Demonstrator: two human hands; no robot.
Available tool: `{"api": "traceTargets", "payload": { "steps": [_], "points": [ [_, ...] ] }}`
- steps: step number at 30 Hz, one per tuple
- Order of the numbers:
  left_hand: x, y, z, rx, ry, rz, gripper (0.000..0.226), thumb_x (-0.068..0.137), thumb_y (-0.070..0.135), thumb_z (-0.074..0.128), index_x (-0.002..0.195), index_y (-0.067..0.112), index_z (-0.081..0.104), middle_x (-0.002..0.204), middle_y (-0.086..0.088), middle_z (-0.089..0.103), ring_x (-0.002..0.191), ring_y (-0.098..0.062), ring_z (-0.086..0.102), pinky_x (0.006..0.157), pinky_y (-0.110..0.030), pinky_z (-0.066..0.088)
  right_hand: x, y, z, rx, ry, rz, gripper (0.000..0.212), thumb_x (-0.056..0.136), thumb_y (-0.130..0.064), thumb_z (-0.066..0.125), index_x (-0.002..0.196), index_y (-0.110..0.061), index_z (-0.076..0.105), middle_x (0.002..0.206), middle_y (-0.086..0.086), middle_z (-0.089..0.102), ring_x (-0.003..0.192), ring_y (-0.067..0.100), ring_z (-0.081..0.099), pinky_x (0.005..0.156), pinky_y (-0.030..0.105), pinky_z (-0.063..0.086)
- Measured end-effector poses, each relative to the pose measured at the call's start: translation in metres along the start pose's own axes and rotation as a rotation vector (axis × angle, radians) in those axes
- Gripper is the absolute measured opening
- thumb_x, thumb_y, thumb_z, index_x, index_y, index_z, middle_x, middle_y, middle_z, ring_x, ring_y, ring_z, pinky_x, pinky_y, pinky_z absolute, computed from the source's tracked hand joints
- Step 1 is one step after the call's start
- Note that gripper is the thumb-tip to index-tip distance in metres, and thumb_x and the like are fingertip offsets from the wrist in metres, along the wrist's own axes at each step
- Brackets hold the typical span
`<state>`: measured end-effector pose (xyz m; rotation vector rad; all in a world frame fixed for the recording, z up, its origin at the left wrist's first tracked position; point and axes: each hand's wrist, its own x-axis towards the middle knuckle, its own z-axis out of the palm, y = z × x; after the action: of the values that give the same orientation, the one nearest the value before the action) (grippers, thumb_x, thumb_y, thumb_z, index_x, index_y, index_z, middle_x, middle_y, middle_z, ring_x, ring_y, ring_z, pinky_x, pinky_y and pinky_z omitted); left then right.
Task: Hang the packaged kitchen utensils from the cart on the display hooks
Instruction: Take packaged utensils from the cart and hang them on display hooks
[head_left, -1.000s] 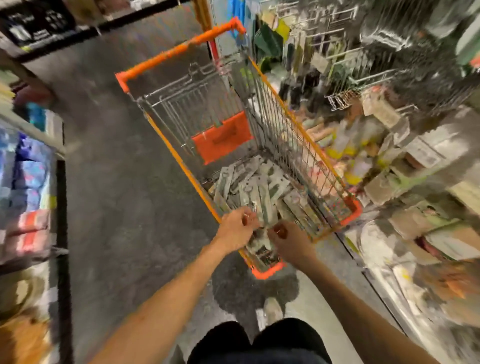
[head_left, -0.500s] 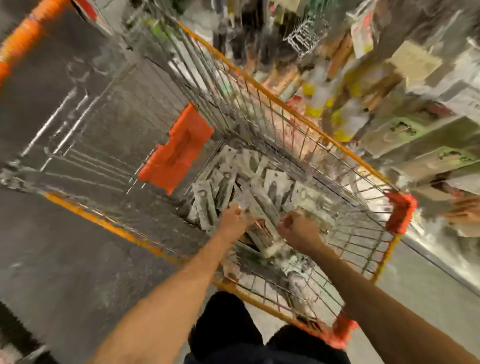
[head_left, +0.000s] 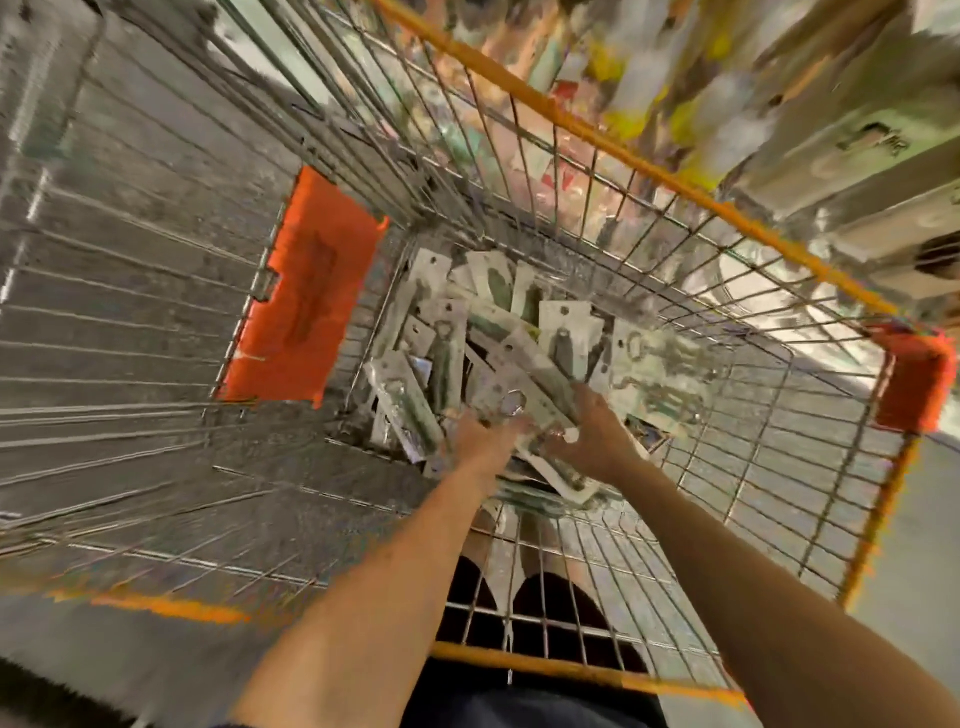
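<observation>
Motion blur, buried fingers

The goods (head_left: 779, 104) on the far-right display smear into colour patches. Print on the packaged utensils (head_left: 447, 353) is unreadable. The fingers of the left hand (head_left: 480, 441) and right hand (head_left: 597, 441) sink among the packs, so their grip is unclear. The cart (head_left: 675, 187) is cut off at its far end.

The shopping cart (head_left: 670, 182) is a grid of silver-grey wire with a bright orange rim and orange corner caps. Its plastic seat flap (head_left: 306, 291), left of centre, is solid orange with a faint darker print. The packaged utensils (head_left: 519, 332) show pale grey-white cards with dark green and black shapes. The floor (head_left: 924, 545) is speckled grey. The shorts (head_left: 545, 706) at the bottom edge are black. The shelf goods (head_left: 779, 78) at upper right blur into yellow, pale green and pink.
</observation>
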<state>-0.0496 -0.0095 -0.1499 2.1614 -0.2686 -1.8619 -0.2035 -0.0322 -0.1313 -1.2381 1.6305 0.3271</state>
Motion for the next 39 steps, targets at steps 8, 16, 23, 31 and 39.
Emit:
{"api": "traceTargets", "payload": {
  "steps": [8,16,23,31,39],
  "points": [
    [0.009,0.006,0.001,0.03,0.001,0.048,0.081,0.064,0.055,0.085,0.131,0.02,0.057,0.122,-0.001,0.066,0.111,-0.021,0.062,0.102,-0.044,0.051,0.02,0.007,-0.008,0.007,-0.078,0.066,0.048,0.076,-0.039,0.08,0.114,-0.014,0.064,0.103,0.006,0.063,0.094,0.022,0.057,0.067,0.025,0.045],
    [-0.011,0.033,0.005,-0.062,-0.103,0.106,0.105,0.057,0.084,0.072,0.139,0.023,0.05,0.14,0.001,0.056,0.126,-0.021,0.054,0.111,-0.045,0.039,0.006,-0.019,-0.043,0.342,-0.303,-0.101,0.01,0.088,-0.029,0.071,0.092,-0.021,0.07,0.089,-0.002,0.068,0.08,0.01,0.062,0.067,0.013,0.046],
    [-0.008,0.057,-0.005,-0.279,-0.025,0.075,0.12,0.042,0.08,0.082,0.141,0.019,0.049,0.133,-0.007,0.063,0.117,-0.028,0.063,0.1,-0.052,0.051,0.012,-0.039,-0.056,0.557,-0.303,-0.09,0.031,0.089,-0.02,0.071,0.113,0.0,0.067,0.112,0.027,0.064,0.098,0.043,0.063,0.102,0.062,0.041],
    [0.003,0.055,-0.022,-0.083,0.041,0.05,0.061,0.066,0.061,0.083,0.11,0.02,0.067,0.117,0.0,0.069,0.108,-0.02,0.065,0.101,-0.039,0.05,0.065,-0.026,-0.049,0.132,0.235,0.083,0.051,0.089,-0.034,0.069,0.125,-0.003,0.051,0.119,0.015,0.058,0.104,0.032,0.059,0.081,0.036,0.05],
    [-0.003,0.053,-0.05,-0.03,0.003,-0.026,0.031,0.078,0.044,0.081,0.094,0.023,0.066,0.1,-0.001,0.074,0.095,-0.021,0.07,0.096,-0.041,0.054,0.069,-0.034,-0.029,0.08,0.257,0.039,0.049,0.082,-0.03,0.076,0.121,-0.008,0.056,0.112,0.013,0.065,0.103,0.031,0.061,0.076,0.034,0.048]
  ]
}}
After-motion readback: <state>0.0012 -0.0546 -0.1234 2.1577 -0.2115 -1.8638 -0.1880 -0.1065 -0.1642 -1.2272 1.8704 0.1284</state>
